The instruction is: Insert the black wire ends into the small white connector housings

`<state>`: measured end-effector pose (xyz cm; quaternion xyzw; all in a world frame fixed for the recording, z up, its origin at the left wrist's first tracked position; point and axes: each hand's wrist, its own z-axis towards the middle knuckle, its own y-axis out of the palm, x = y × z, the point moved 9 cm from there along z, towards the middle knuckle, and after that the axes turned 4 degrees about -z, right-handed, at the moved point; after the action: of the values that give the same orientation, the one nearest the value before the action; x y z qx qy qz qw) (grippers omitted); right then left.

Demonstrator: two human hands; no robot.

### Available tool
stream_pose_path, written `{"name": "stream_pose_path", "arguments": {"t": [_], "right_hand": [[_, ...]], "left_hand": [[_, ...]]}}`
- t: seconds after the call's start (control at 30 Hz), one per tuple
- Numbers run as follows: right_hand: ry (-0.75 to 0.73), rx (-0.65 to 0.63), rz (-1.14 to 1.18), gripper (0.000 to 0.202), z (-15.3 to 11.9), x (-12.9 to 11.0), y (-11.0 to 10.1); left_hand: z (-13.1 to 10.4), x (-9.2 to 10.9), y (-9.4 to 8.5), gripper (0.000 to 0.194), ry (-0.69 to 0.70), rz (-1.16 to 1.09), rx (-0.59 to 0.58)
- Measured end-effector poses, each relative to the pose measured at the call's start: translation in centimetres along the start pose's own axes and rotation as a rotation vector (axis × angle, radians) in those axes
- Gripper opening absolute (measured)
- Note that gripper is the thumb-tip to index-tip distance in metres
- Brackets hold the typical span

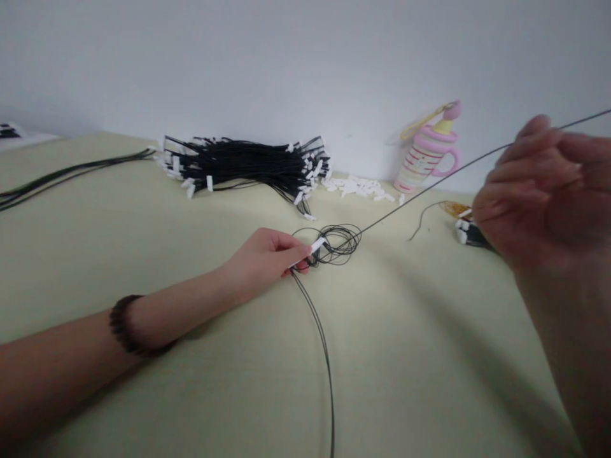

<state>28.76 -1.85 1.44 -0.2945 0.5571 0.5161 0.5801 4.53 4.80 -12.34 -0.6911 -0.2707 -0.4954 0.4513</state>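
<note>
My left hand (274,254), with a dark beaded bracelet (125,326) on its wrist, pinches a small white tag (317,244) beside a loose coil of thin black cord (351,238) on the table. From under its fingers two strands of cord (321,324) curve down past the lower edge of view. Raised at the right, my right hand (548,184) has its fingers curled round a taut length of the black cord (420,193). That length slants up from the coil, passes the fingertips and leaves the view at right.
Against the wall lies a big bundle of black cords (252,162) with white ends. Small white pieces (358,187) are scattered beside it. A pink-and-white toy cup (422,156) leans near the wall. Farther right is a smaller bundle (470,233), partly behind my right hand.
</note>
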Motion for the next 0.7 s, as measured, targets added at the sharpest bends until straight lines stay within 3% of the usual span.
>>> {"name": "stream_pose_path", "arguments": {"t": [0.1, 0.23, 0.4, 0.5, 0.6, 0.7], "right_hand": [[-0.147, 0.027, -0.005, 0.029, 0.8, -0.5, -0.7], [-0.370, 0.025, -0.328, 0.011, 0.0, 0.9, 0.9], [-0.261, -0.227, -0.676, 0.016, -3.5, 7.8, 6.3], [-0.276, -0.392, -0.797, 0.018, -6.0, 10.7, 8.8], [-0.265, -0.463, -0.849, 0.020, -7.0, 12.2, 9.4], [-0.246, -0.423, -0.858, 0.020, -6.8, 12.4, 8.8]], "left_hand": [[0.0, -0.2, 0.0, 0.036, -0.004, 0.016, 0.000], [0.0, -0.1, -0.1, 0.032, -0.020, -0.013, -0.013], [0.0, 0.2, -0.2, 0.026, -0.056, -0.074, -0.004], [0.1, 0.3, -0.1, 0.025, -0.045, -0.097, -0.015], [0.1, 0.2, -0.1, 0.023, -0.058, -0.119, -0.016], [0.1, 0.2, -0.2, 0.022, -0.065, -0.127, -0.007]]}}
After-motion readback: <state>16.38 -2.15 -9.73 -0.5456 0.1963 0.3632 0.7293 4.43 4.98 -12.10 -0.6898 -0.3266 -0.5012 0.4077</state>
